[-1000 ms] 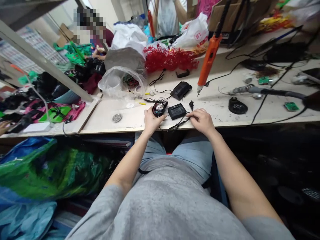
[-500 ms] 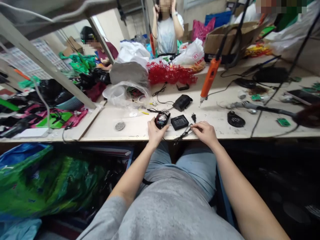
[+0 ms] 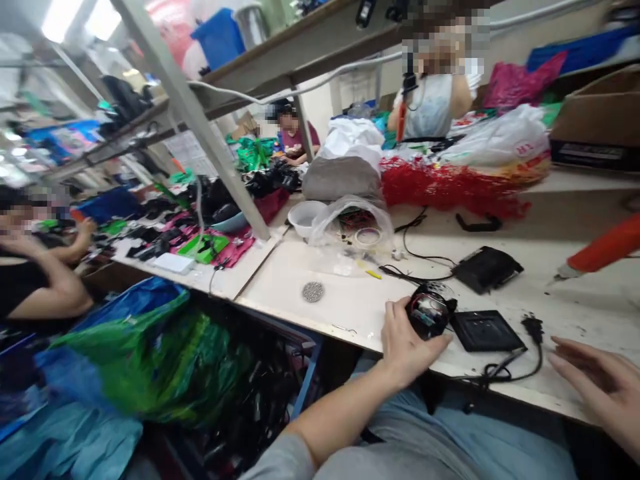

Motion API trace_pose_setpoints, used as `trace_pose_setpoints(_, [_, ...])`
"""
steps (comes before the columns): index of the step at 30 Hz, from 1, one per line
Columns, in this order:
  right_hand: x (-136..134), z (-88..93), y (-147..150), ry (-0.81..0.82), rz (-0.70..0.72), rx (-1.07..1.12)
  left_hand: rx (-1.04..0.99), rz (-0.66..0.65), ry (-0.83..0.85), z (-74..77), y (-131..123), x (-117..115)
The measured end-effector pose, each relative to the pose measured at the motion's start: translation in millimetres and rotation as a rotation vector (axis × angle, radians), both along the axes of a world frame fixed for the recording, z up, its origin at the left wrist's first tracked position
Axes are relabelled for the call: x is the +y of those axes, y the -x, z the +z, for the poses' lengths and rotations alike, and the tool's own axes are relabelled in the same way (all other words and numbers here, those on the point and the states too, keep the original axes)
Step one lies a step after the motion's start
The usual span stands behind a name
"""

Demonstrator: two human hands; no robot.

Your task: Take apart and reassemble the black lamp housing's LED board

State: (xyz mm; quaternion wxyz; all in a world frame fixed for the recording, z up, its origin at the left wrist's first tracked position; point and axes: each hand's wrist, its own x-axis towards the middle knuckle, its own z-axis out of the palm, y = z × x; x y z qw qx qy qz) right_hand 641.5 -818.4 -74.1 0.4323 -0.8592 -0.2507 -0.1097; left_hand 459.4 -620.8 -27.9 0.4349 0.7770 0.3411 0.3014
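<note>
My left hand (image 3: 407, 343) grips a small black housing (image 3: 429, 317) by its near left side. The housing is tipped open, with wires and a shiny part showing inside. Just to its right a flat black rectangular cover (image 3: 485, 331) lies on the bench. A black power cord with a plug (image 3: 533, 328) curls in front of that cover, hanging partly over the bench edge. My right hand (image 3: 603, 383) is to the right of the plug, apart from it, fingers stretched out and nothing held.
A round dish of screws (image 3: 313, 291) sits left. Behind are a black boxy device (image 3: 487, 270), a clear plastic bag (image 3: 350, 230) and red wires (image 3: 450, 183). An orange electric screwdriver (image 3: 607, 247) hangs at right. Co-workers sit beyond the shelf post (image 3: 200, 127).
My right hand has let go of the cord and opened, moving off to the right of it. The view has swung left and closer. My left hand still holds the housing.
</note>
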Motion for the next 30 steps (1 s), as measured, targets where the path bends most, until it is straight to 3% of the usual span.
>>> trace_pose_setpoints(4, [8.1,20.9,7.2,0.010,-0.062,0.112,-0.038,-0.008,-0.010,-3.6,-0.6,4.7])
trace_pose_setpoints(7, [11.2,26.3,11.0,0.015,-0.060,0.127,-0.100,-0.039,-0.042,-7.1,-1.4,6.4])
trace_pose_setpoints(30, [1.0,10.7,7.8,0.004,0.035,0.039,-0.194,0.069,-0.167,-12.7,-6.4,3.5])
